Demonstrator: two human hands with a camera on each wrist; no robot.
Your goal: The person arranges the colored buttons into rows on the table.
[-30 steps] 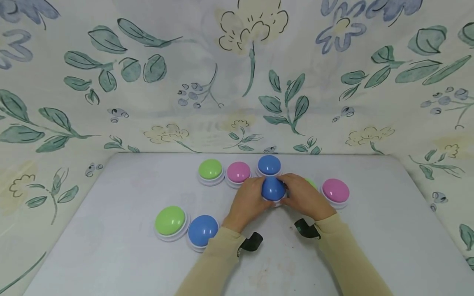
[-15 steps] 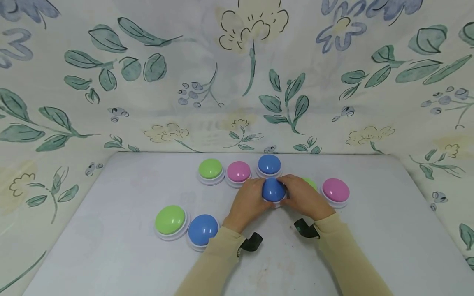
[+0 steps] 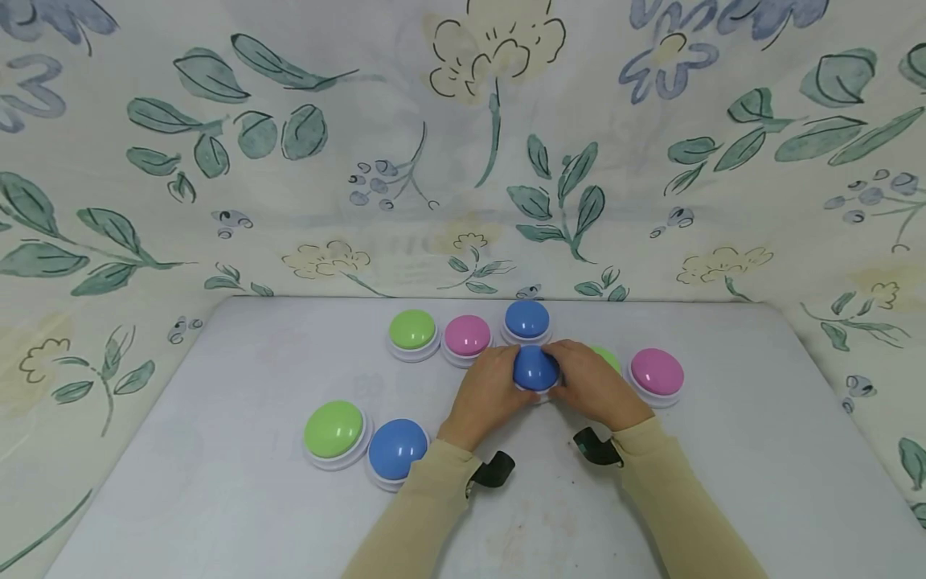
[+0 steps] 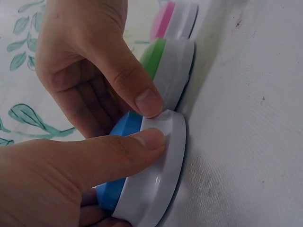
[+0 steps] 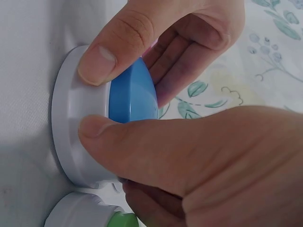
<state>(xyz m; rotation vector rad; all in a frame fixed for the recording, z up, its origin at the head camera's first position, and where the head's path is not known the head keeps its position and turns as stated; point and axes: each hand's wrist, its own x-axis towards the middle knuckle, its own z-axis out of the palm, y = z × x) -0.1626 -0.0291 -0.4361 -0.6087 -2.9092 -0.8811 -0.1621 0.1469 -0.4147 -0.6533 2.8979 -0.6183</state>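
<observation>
Between both hands, in the head view, is a blue dome push button on a white base. The left hand grips its left side and the right hand its right side. In the left wrist view, the left thumb presses the white base, the right thumb just beside it. Seen from the right wrist, the button's base stands on the white tabletop, with fingers curled round the far side of the blue dome. A green button is partly hidden behind the right hand.
Behind the hands stand another blue button, a pink one and a green one. A second pink button is at right. Front left are a green and a blue button. Floral cloth backs the table.
</observation>
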